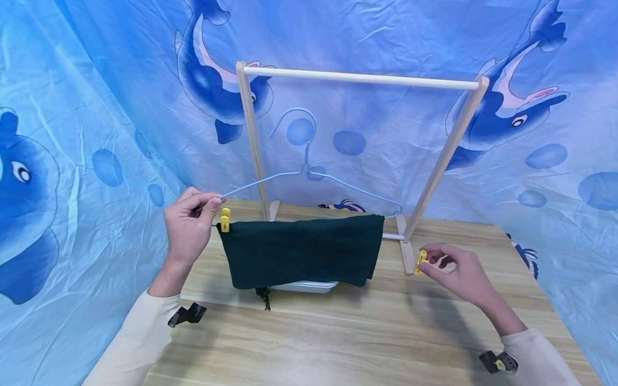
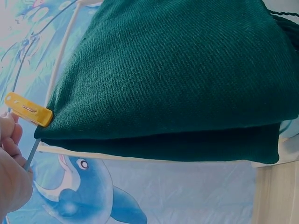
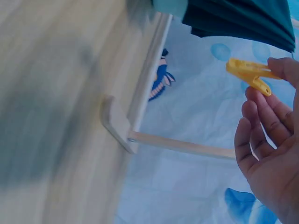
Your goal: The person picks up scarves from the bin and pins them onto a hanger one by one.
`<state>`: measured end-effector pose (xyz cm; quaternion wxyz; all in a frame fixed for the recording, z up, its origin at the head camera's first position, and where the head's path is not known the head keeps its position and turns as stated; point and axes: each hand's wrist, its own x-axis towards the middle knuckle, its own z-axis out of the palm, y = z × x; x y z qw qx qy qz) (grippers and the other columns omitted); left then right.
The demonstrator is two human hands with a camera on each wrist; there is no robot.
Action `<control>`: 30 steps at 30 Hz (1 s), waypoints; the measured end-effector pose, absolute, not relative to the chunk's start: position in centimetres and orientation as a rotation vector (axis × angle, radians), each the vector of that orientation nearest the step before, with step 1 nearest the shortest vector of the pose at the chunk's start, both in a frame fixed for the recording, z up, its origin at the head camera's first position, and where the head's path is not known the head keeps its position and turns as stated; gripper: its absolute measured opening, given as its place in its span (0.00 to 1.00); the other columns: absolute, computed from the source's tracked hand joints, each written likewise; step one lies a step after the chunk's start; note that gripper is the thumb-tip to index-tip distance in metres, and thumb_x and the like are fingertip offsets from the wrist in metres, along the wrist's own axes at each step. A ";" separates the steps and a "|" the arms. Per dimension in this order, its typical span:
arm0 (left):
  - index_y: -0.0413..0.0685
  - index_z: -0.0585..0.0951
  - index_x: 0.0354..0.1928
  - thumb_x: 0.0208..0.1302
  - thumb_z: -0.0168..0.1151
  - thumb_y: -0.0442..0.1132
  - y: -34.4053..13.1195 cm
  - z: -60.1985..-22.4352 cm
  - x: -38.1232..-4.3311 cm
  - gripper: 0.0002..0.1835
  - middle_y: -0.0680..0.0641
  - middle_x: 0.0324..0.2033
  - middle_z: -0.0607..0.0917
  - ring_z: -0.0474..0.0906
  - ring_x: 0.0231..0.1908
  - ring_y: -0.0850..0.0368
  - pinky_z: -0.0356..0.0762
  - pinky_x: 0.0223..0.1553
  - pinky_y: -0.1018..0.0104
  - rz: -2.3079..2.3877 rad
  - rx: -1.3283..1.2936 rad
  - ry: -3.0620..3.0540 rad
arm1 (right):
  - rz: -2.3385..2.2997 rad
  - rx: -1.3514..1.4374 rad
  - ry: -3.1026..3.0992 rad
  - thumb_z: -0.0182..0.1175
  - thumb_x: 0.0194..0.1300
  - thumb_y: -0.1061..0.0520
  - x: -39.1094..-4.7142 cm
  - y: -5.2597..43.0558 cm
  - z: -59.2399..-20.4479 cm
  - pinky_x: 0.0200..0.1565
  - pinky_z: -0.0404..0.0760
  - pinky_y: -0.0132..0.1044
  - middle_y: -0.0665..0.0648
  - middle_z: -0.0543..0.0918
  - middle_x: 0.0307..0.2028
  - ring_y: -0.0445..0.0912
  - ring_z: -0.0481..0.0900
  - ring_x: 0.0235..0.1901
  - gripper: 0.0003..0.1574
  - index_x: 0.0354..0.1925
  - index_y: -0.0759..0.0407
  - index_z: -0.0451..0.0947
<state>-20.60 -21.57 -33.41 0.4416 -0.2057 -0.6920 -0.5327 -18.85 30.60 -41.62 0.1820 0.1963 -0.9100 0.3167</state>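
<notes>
A dark green knitted cloth (image 1: 301, 252) with a black fringe hangs folded over the lower bar of a light blue wire hanger (image 1: 263, 181). My left hand (image 1: 190, 225) grips the hanger's left end and holds it up. Beside those fingers, a yellow clothespin (image 2: 29, 109) clamps the cloth's left corner to the bar. Off to the right of the cloth, my right hand (image 1: 456, 271) pinches a second yellow clothespin (image 3: 252, 74) between thumb and fingers, apart from the cloth. The hanger's hook points up and touches nothing.
Behind the hanger stands a wooden rack with a white top rail (image 1: 362, 78) and a low white bar. Partly hidden under the cloth, a white container (image 1: 309, 287) sits on the wooden table (image 1: 309, 343). A blue dolphin-print curtain (image 1: 410, 32) surrounds the table.
</notes>
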 end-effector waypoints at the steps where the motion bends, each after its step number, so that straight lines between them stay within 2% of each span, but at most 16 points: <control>1: 0.26 0.87 0.34 0.63 0.69 0.27 -21.6 -33.4 -20.6 0.06 0.53 0.24 0.77 0.67 0.23 0.67 0.60 0.23 0.78 -1.323 -0.511 -1.717 | 0.886 0.570 -2.561 0.75 0.58 0.58 -18.9 30.7 -41.2 0.33 0.78 0.27 0.48 0.86 0.33 0.34 0.79 0.33 0.19 0.48 0.59 0.86; 8: 0.26 0.87 0.34 0.64 0.69 0.27 -21.6 -33.5 -20.6 0.06 0.52 0.24 0.77 0.67 0.24 0.67 0.60 0.23 0.78 -1.320 -0.510 -1.720 | 0.878 0.655 -2.522 0.76 0.55 0.61 -19.2 30.6 -37.7 0.36 0.75 0.22 0.49 0.85 0.34 0.36 0.79 0.34 0.19 0.46 0.58 0.84; 13: 0.26 0.87 0.34 0.64 0.69 0.27 -21.6 -33.4 -20.7 0.06 0.55 0.25 0.77 0.67 0.24 0.67 0.61 0.23 0.79 -1.324 -0.505 -1.722 | 0.886 0.778 -2.455 0.76 0.53 0.67 -19.8 30.1 -34.9 0.39 0.77 0.24 0.50 0.86 0.35 0.35 0.79 0.34 0.19 0.45 0.59 0.83; 19: 0.26 0.87 0.34 0.64 0.69 0.26 -21.7 -33.4 -20.7 0.06 0.58 0.27 0.79 0.68 0.25 0.67 0.61 0.23 0.79 -1.327 -0.502 -1.725 | 0.792 0.846 -2.441 0.75 0.55 0.66 -20.3 29.1 -32.0 0.40 0.75 0.25 0.45 0.85 0.35 0.35 0.78 0.34 0.18 0.42 0.51 0.84; 26: 0.26 0.87 0.34 0.64 0.69 0.27 -21.6 -33.4 -20.6 0.06 0.56 0.26 0.78 0.67 0.24 0.67 0.61 0.23 0.78 -1.321 -0.503 -1.735 | 0.762 0.956 -2.351 0.75 0.52 0.71 -21.4 27.9 -30.4 0.34 0.75 0.25 0.50 0.89 0.34 0.35 0.77 0.30 0.18 0.37 0.53 0.84; 30: 0.26 0.88 0.34 0.64 0.68 0.26 -21.6 -33.4 -20.6 0.05 0.54 0.26 0.78 0.67 0.24 0.67 0.61 0.23 0.78 -1.319 -0.503 -1.737 | 0.778 1.005 -2.299 0.75 0.51 0.72 -22.0 27.1 -29.9 0.30 0.73 0.26 0.47 0.87 0.31 0.34 0.75 0.28 0.18 0.36 0.53 0.86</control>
